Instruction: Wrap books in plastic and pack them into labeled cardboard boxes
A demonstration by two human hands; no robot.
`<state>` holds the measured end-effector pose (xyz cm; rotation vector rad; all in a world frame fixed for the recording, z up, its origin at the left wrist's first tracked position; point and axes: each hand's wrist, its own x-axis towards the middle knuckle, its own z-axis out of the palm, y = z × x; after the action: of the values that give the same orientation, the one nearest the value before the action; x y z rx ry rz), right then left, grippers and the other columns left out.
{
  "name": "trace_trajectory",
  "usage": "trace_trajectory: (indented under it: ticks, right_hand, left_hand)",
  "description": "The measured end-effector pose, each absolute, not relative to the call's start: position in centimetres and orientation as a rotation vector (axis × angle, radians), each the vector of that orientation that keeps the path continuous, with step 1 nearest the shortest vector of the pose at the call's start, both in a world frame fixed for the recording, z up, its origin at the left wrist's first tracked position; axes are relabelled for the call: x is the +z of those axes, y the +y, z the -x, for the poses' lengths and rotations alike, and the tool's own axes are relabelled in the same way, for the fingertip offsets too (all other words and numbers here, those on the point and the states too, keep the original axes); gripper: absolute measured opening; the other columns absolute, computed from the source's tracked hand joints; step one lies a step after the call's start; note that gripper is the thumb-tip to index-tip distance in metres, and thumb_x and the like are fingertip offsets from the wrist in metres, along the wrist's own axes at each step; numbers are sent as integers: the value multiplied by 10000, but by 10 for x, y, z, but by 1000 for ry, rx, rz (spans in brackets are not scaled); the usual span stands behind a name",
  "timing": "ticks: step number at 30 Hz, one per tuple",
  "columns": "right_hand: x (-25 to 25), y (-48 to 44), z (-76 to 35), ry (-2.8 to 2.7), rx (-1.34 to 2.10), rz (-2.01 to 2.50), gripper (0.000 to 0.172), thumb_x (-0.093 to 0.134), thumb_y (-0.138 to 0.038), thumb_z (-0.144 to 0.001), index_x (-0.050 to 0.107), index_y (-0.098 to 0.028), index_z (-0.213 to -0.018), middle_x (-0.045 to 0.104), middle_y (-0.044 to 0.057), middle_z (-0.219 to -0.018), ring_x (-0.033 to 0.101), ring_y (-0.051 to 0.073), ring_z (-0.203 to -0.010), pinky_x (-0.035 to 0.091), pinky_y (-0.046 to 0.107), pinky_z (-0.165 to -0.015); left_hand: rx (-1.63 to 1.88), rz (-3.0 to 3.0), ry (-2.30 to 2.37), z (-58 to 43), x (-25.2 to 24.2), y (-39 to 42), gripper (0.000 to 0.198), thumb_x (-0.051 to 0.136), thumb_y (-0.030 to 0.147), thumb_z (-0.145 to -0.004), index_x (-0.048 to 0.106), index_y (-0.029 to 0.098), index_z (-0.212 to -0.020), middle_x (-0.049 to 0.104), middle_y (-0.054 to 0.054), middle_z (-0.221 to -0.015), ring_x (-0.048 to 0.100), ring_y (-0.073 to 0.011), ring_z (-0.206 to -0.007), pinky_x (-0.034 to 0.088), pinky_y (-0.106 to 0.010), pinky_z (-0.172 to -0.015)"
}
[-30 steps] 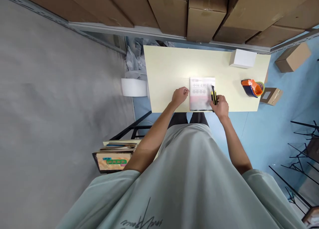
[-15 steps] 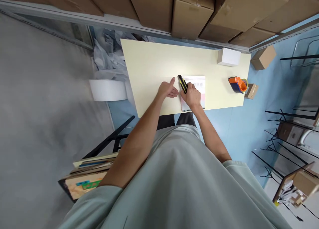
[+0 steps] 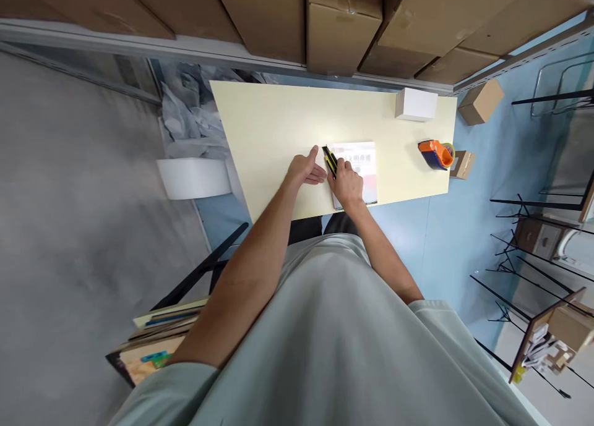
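My right hand (image 3: 348, 183) is closed around a black and yellow utility knife (image 3: 330, 160), whose far end points up and to the left. Beneath that hand lies a white and pink printed book or pad (image 3: 366, 166), close to the near edge of the pale yellow table (image 3: 269, 117). My left hand (image 3: 306, 169) is just left of the knife, fingers stretched out and thumb raised, with nothing in it. A small gap separates its fingertips from the book. Whether the knife's blade is out is too small to tell.
A white box (image 3: 416, 105) stands at the table's back right. Nearer the right edge sits an orange and blue tape dispenser (image 3: 436, 154). Cardboard boxes (image 3: 343, 39) line a shelf beyond the table. Boards (image 3: 162, 327) are stacked low on the left.
The camera view has shifted slightly, so the table and the things on it appear a little further left. Both hands keep nearly the same pose, and the knife stays in my right hand.
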<state>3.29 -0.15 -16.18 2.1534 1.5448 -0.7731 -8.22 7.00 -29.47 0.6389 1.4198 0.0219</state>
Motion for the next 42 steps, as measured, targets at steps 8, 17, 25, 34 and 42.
trace_trajectory:
  ticks: [8,17,25,34,42]
  right_hand:
    - [-159,-8,-25,1499,-823,-2163,336,415,-239,-1209,514,-156,-1519,692,210,-1450,814,293,-1193,664,387,-989]
    - [-153,-31,-19,1440,-849,-2135,344,389,-204,-1207,520,-169,-1522,694,196,-1433,823,270,-1200,658,353,-982]
    - [-151,-73,-14,1411,-868,-2063,346,422,-230,-1200,511,-183,-1531,696,185,-1400,828,258,-1170,656,322,-936]
    - [-139,-131,-15,1370,-931,-1934,330,384,-251,-1217,526,-202,-1511,699,171,-1406,828,229,-1133,649,301,-891]
    - [-137,-156,-30,1374,-1053,-1901,330,480,-284,-1183,573,-200,-1489,716,162,-1405,835,274,-1126,644,351,-863]
  left_hand:
    - [23,-660,1456,84,-303,71,812,610,907,-967,849,147,-805,802,-257,-773,852,-428,-840,698,-518,-798]
    - [0,-729,1521,82,-305,72,832,599,932,-952,837,154,-777,729,-199,-687,826,-375,-793,679,-455,-769]
    - [-14,-743,1536,82,-304,72,812,590,915,-977,822,155,-810,635,-137,-577,789,-320,-728,654,-402,-736]
    - [-20,-763,1549,82,-308,72,793,574,894,-1006,829,154,-874,593,-114,-551,785,-310,-750,659,-383,-749]
    - [46,-772,1551,84,-323,69,848,632,935,-945,850,117,-991,642,-139,-626,802,-367,-822,682,-480,-812]
